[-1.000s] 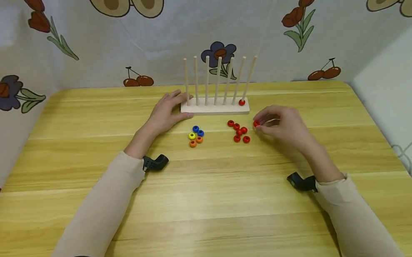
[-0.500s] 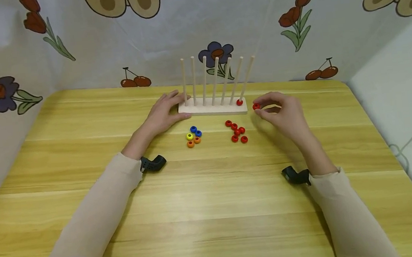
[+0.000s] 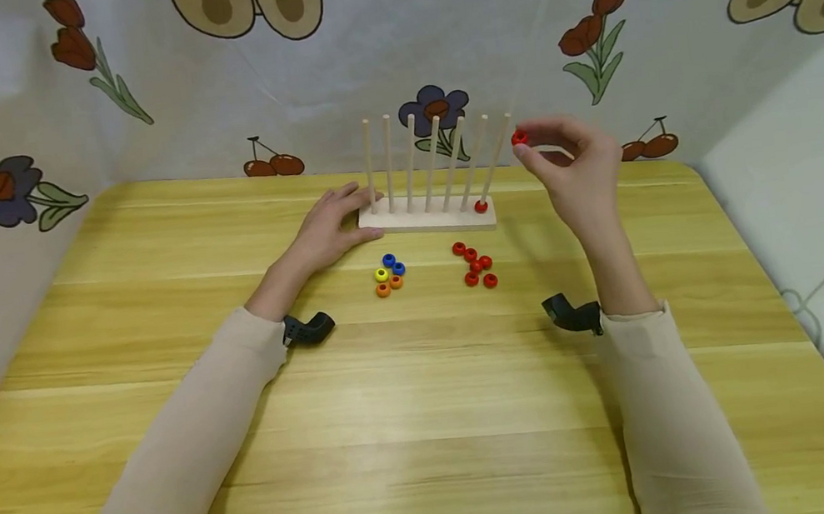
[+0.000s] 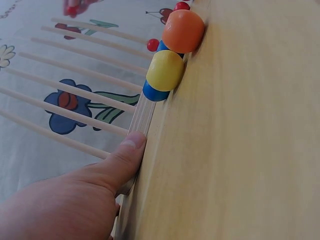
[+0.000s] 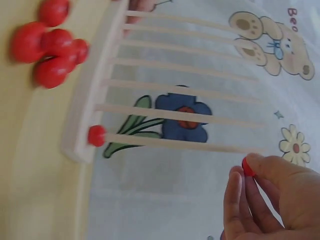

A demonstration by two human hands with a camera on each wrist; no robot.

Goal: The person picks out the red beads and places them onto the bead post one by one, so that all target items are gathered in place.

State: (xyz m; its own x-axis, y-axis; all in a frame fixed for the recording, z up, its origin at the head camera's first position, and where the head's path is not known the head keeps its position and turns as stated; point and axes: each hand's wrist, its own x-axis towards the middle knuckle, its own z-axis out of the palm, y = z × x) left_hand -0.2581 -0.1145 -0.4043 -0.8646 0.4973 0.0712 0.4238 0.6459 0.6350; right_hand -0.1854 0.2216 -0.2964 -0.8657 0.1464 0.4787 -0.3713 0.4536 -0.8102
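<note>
A pale wooden peg rack (image 3: 426, 219) with several upright pegs stands at the back of the table, one red bead (image 3: 481, 207) at the foot of its rightmost peg. My left hand (image 3: 330, 230) grips the left end of the base, thumb in front, its fingers partly hidden behind. Between thumb and fingertips, my right hand (image 3: 584, 168) pinches another red bead (image 3: 518, 138). That bead is up near the tip of the rightmost peg; in the right wrist view the held bead (image 5: 247, 167) appears just apart from the peg's end.
Several loose red beads (image 3: 476, 267) lie in front of the rack. Left of them sit two blue beads (image 3: 389, 260), a yellow bead (image 3: 381, 275) and two orange beads (image 3: 383, 290). A patterned cloth (image 3: 334, 89) hangs behind the table (image 3: 429, 423).
My right hand has lifted its red bead from beside the loose red beads up to the height of the peg tips. The left hand has stayed on the base.
</note>
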